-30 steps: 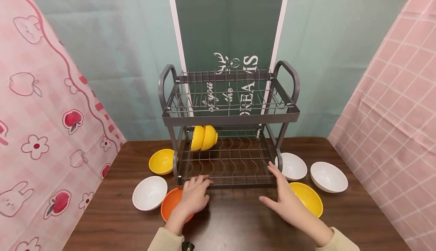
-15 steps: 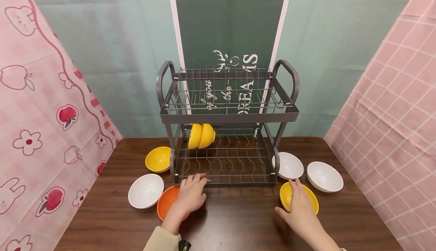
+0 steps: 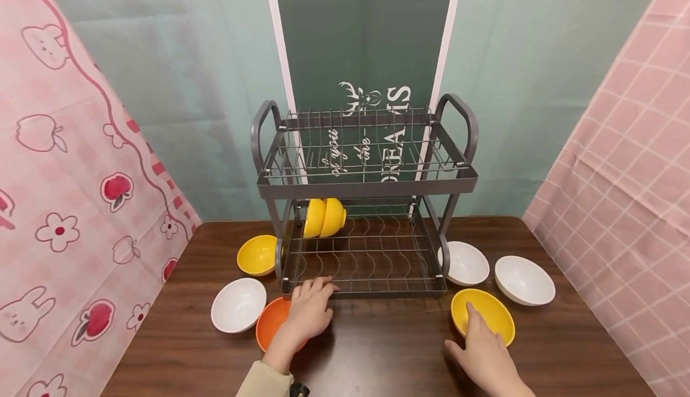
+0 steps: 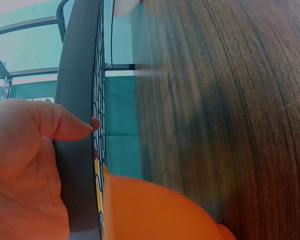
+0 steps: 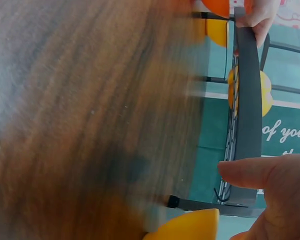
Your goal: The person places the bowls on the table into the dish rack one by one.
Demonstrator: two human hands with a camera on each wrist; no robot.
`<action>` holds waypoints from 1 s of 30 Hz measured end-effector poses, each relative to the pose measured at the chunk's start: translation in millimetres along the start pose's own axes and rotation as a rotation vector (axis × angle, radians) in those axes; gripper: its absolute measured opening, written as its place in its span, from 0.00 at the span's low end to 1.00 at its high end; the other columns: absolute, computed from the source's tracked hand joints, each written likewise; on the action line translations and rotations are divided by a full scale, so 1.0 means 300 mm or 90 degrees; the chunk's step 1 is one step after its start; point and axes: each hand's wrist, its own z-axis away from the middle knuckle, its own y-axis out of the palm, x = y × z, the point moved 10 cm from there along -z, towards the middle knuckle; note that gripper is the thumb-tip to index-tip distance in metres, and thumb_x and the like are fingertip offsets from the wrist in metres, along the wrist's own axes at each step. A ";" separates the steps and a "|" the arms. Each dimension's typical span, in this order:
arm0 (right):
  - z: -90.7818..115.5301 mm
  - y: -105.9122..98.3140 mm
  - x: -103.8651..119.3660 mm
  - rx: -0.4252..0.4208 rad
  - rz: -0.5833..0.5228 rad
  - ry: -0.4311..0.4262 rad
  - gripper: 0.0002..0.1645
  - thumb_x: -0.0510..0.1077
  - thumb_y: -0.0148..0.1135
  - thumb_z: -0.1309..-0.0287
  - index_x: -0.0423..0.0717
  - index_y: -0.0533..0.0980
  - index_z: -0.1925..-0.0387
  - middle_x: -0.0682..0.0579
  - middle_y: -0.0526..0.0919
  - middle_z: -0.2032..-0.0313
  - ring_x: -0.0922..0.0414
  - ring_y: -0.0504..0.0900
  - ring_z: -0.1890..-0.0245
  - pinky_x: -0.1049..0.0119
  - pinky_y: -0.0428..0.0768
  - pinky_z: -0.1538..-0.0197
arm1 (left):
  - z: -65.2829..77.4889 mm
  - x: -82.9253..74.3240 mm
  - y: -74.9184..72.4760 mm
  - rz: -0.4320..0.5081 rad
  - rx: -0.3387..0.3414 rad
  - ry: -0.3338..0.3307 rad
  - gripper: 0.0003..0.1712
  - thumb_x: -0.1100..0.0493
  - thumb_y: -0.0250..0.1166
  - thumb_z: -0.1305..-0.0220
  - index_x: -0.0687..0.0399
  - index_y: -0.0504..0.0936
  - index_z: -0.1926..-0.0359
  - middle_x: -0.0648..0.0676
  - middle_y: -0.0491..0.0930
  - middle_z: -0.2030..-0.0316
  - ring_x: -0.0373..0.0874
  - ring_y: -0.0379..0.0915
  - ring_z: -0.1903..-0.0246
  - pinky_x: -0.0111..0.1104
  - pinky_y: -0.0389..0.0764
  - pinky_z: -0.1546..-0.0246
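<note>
A two-tier dark grey dish rack (image 3: 366, 190) stands on the table with two yellow bowls (image 3: 323, 217) on edge at the left of its lower tier. My left hand (image 3: 309, 308) grips the front rail (image 4: 77, 80) of that tier, thumb on the near face and fingertips over the other side. Below this hand, an orange bowl (image 3: 272, 320) is partly covered by the wrist. My right hand (image 3: 483, 349) is spread above the near side of a yellow bowl (image 3: 490, 308) at the right, forefinger overlapping its inside. Its thumb (image 5: 245, 171) points out straight in the right wrist view.
Left of the rack lie a yellow bowl (image 3: 257, 255) and a white bowl (image 3: 239, 305). Right of it are two more white bowls, one by the rack's side (image 3: 466, 263) and another farther out (image 3: 524, 280). Cloth curtains (image 3: 620, 163) enclose the table.
My right hand has left the rack's right front corner and moved right and nearer to me, over the yellow bowl. My left hand stays on the rail.
</note>
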 end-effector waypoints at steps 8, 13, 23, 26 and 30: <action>-0.010 0.035 -0.012 0.042 0.038 0.021 0.45 0.58 0.60 0.56 0.31 0.60 0.44 0.30 0.73 0.53 0.37 0.73 0.53 0.34 0.59 0.49 | -0.002 -0.001 -0.003 -0.003 0.006 -0.002 0.19 0.60 0.59 0.53 0.43 0.75 0.55 0.49 0.68 0.45 0.51 0.62 0.48 0.44 0.60 0.54; -0.020 0.042 -0.013 0.041 0.061 0.007 0.30 0.53 0.61 0.55 0.36 0.71 0.55 0.38 0.80 0.61 0.42 0.78 0.61 0.37 0.63 0.50 | -0.003 0.006 0.003 -0.002 0.010 -0.007 0.19 0.60 0.58 0.52 0.43 0.75 0.55 0.49 0.68 0.45 0.51 0.61 0.48 0.45 0.60 0.53; -0.017 0.023 -0.018 -0.026 0.070 -0.026 0.10 0.43 0.59 0.52 0.40 0.75 0.68 0.45 0.80 0.74 0.48 0.77 0.77 0.50 0.73 0.73 | 0.001 0.003 0.011 -0.010 0.011 -0.004 0.19 0.59 0.59 0.53 0.42 0.75 0.55 0.49 0.68 0.45 0.51 0.61 0.48 0.44 0.61 0.53; -0.018 0.020 -0.019 -0.037 0.072 -0.031 0.08 0.41 0.57 0.51 0.40 0.75 0.69 0.46 0.80 0.75 0.49 0.77 0.78 0.50 0.73 0.74 | 0.000 0.001 0.013 -0.009 0.011 -0.007 0.19 0.59 0.59 0.53 0.41 0.75 0.56 0.48 0.68 0.45 0.51 0.61 0.48 0.43 0.61 0.54; -0.020 0.026 -0.018 -0.034 0.073 -0.033 0.07 0.40 0.56 0.50 0.39 0.74 0.68 0.47 0.80 0.76 0.49 0.77 0.78 0.51 0.73 0.74 | -0.001 0.003 0.010 -0.011 0.010 -0.011 0.19 0.60 0.59 0.53 0.41 0.75 0.56 0.48 0.68 0.45 0.50 0.62 0.48 0.42 0.61 0.54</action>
